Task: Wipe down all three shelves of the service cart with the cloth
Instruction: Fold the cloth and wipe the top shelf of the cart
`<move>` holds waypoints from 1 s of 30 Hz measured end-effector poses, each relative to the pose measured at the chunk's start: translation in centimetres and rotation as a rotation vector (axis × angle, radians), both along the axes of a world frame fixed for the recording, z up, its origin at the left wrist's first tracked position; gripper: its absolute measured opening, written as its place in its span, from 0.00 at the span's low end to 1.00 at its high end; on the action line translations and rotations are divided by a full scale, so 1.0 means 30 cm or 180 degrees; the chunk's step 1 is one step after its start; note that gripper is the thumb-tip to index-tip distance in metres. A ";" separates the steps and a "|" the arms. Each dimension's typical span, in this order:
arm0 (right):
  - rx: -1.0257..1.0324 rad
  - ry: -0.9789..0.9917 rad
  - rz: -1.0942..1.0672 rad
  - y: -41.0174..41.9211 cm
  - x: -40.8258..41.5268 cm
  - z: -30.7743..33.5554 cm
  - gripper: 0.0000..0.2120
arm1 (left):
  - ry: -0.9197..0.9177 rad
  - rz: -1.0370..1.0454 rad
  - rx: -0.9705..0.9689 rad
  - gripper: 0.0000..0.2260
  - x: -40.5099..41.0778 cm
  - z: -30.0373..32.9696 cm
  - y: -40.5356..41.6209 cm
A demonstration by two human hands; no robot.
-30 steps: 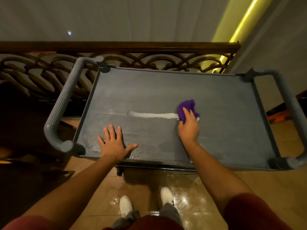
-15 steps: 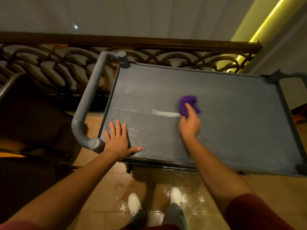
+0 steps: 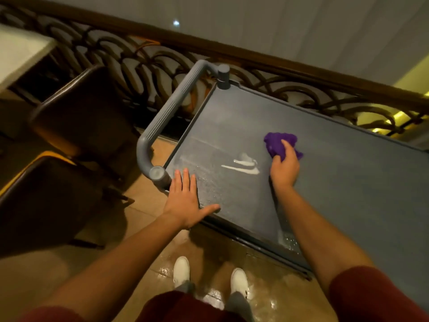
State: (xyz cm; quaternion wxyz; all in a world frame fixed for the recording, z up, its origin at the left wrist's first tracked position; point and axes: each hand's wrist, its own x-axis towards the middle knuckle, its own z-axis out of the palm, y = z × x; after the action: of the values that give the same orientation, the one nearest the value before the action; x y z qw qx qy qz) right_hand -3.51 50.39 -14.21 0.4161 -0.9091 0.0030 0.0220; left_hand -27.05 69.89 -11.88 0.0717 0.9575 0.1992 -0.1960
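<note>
dim warm light – yellow glow upper right, edges blurred and bowed.

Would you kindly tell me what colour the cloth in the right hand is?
Purple; the cloth shows clearly in the head view.

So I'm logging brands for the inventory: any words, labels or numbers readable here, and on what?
None can be read.
The cart's top shelf, its handle, the purple cloth and the white shoes show no print; motion blur would hide any fine text.
</note>
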 end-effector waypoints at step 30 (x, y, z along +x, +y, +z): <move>-0.0508 0.0379 0.3828 -0.015 -0.262 0.182 0.14 | 0.0044 0.0611 -0.0055 0.52 -0.083 0.012 -0.067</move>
State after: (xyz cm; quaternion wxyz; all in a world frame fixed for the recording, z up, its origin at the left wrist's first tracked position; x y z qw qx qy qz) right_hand -11.38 49.95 -8.76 0.2604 -0.7770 -0.4860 0.3036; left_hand -29.52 67.89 -11.53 0.0970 0.9319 0.2889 -0.1965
